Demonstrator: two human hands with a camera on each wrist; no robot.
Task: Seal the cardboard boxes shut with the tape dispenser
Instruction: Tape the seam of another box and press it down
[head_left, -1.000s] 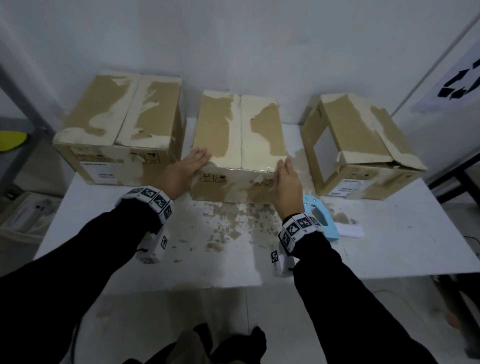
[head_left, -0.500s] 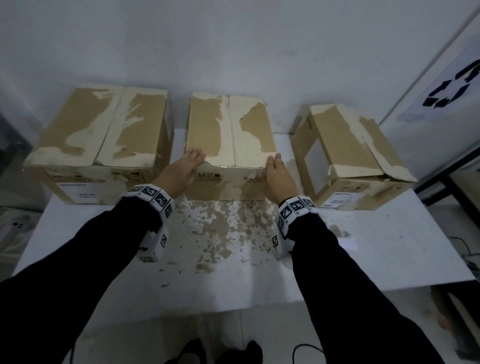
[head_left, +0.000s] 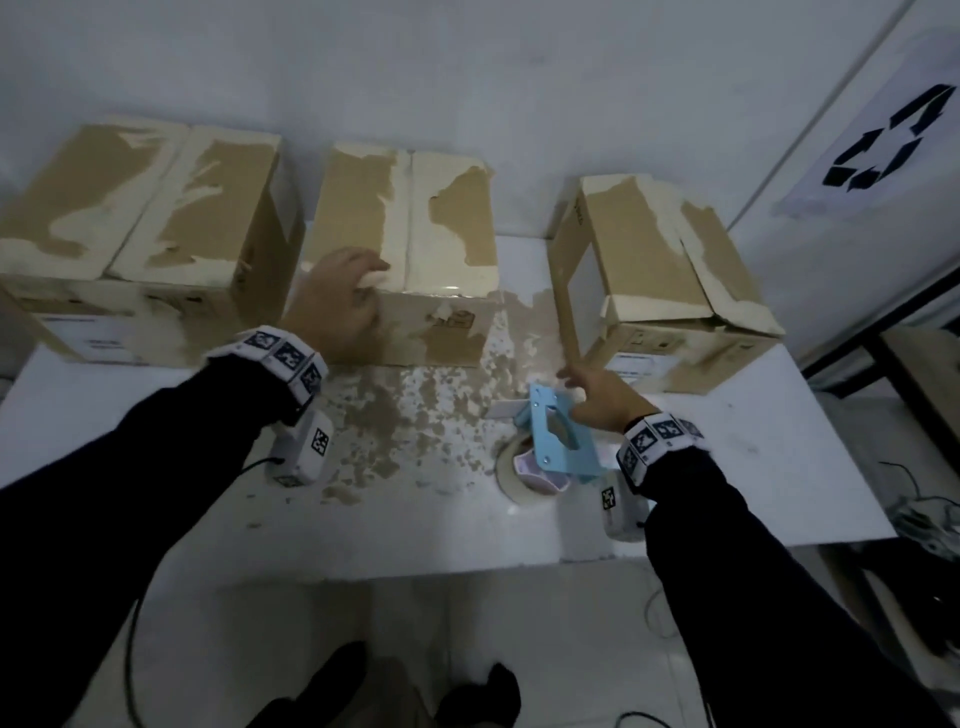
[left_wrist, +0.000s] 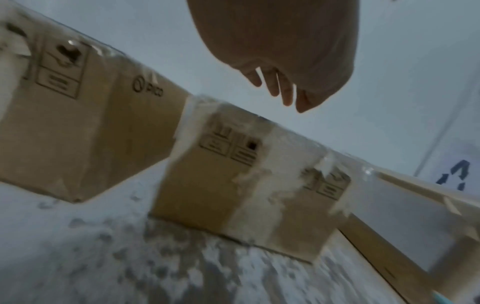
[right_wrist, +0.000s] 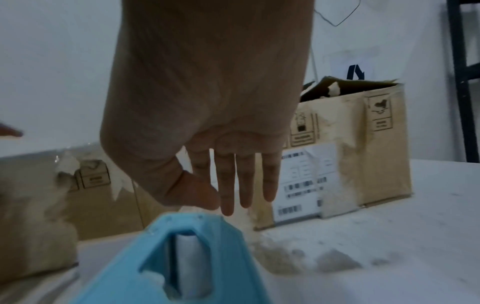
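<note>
Three worn cardboard boxes stand in a row at the back of the white table (head_left: 753, 467). My left hand (head_left: 340, 306) rests with relaxed fingers on the near top edge of the middle box (head_left: 415, 249), whose flaps lie flat. The left box (head_left: 140, 228) is also closed. The right box (head_left: 670, 275) has a raised, loose flap. My right hand (head_left: 597, 395), fingers straight, hovers just above the light blue tape dispenser (head_left: 558, 436), which lies on the table in front of the right box. In the right wrist view the fingers (right_wrist: 244, 181) hang over the tape dispenser (right_wrist: 182, 257) without gripping it.
Brown scraps and torn paper patches (head_left: 410, 415) litter the table before the middle box. A recycling sign (head_left: 878, 150) hangs on the right wall. A dark metal rack (head_left: 904, 364) stands right of the table. Cables (head_left: 919, 514) lie on the floor at the right.
My right hand left the middle box's front right corner and moved down-right to the tape dispenser. My left hand shifted slightly onto the box's top edge. The head view tilted down.
</note>
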